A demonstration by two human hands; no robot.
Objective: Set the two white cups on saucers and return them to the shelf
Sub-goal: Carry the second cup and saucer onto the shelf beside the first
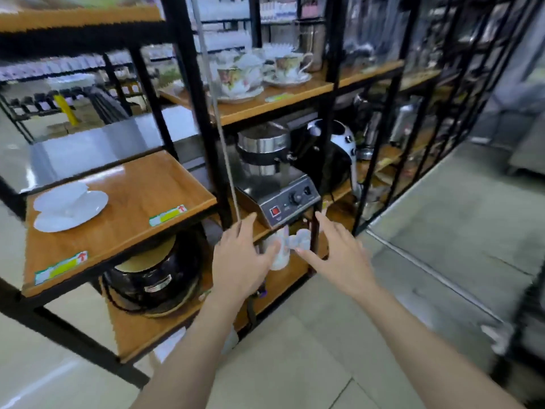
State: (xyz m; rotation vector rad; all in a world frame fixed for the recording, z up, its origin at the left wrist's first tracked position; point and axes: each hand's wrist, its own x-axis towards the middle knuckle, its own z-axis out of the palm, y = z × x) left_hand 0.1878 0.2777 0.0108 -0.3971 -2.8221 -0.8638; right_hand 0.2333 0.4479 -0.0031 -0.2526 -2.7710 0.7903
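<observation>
Two white cups show blurred on a low wooden shelf between my hands: one cup (280,256) next to my left fingertips, the other cup (301,240) just right of it. My left hand (240,261) has spread fingers reaching the first cup's side; whether it touches is unclear. My right hand (339,252) is spread too, its fingers just right of the second cup. Two white saucers (73,209) lie overlapping on the wooden shelf board (141,202) at the left, well away from both hands.
Black metal uprights (203,113) frame the shelves. A steel appliance with knobs (280,193) stands just above the cups. Floral cups on saucers (239,81) fill the upper shelf. A black cooker (150,278) sits low at left. Tiled floor (324,335) lies below.
</observation>
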